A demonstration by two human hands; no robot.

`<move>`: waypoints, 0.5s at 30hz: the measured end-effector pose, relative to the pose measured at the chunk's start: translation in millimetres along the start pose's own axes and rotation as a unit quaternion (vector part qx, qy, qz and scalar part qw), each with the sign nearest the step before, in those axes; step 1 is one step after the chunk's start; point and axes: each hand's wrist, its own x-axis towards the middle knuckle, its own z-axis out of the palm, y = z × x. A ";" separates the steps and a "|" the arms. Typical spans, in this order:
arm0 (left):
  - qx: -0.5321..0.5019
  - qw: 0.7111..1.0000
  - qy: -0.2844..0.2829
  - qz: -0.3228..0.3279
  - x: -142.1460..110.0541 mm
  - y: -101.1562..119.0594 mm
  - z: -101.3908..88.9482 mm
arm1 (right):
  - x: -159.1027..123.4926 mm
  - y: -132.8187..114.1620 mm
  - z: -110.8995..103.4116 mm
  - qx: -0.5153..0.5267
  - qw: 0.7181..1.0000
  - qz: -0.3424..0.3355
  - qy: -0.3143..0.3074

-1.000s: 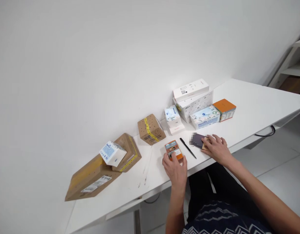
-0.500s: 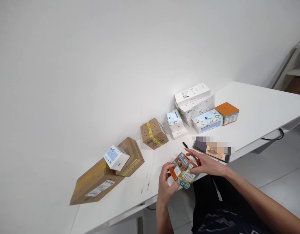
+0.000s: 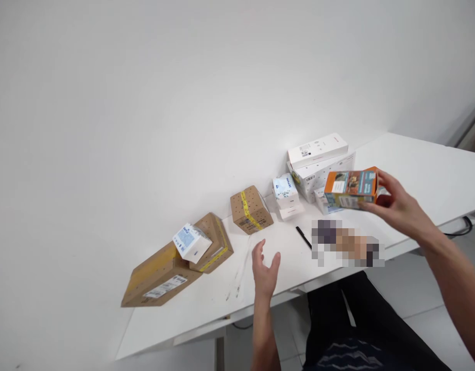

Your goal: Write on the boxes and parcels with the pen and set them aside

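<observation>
L hand: L hand (image 3: 265, 273), grip released, fingers apart, over near part of counter (image 3: 434, 175), L of pen.
R hand: R hand (image 3: 400, 208), grip clasped on orange-blue box (image 3: 349, 189), thumb on near side, fingers at its R end.
Held box pos: R side, in front of wht-blue box (image 3: 321, 200), partly hiding it; contact btwn them can't tell.
Pen: blk pen (image 3: 304, 238), flat on counter, btwn hands, just L of blurred flat item (image 3: 343, 243).
Blurred item: near held box, close to near edge; detail pixelated.
Far R stack: long wht box (image 3: 318, 150) on big wht box (image 3: 326, 172), by wall (image 3: 183, 103).
Mid: sm wht-blue box (image 3: 286, 189) on wht box (image 3: 292, 211); brn taped box (image 3: 251, 210) just L, narrow gap.
L group: sm wht box (image 3: 191, 243) atop brn boxes (image 3: 160, 278), by L end.
Edges: near edge runs below L hand and blurred item; blk cable (image 3: 466, 225) at R near edge.
Room: wide strip R of R hand; gap btwn L group and L hand.
</observation>
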 end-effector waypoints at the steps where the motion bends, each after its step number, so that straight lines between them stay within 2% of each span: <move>1: 0.033 0.999 0.034 0.005 7.4 -2.1 -0.7 | 11.8 1.3 -2.4 0.005 1.000 -0.014 0.011; 5: 0.167 0.974 0.145 0.040 42.0 -0.6 -0.3 | 44.8 11.7 2.0 -0.035 0.999 0.011 0.008; 8: 0.252 0.945 0.197 0.064 69.0 7.8 4.4 | 46.4 22.9 10.0 -0.071 0.995 0.044 0.052; 11: 0.314 0.924 0.211 0.057 94.4 15.5 11.8 | 31.2 32.6 14.6 -0.066 0.989 0.069 0.109; 15: 0.335 0.923 0.189 0.000 122.7 19.7 25.2 | 2.9 39.9 17.7 -0.059 0.981 0.099 0.159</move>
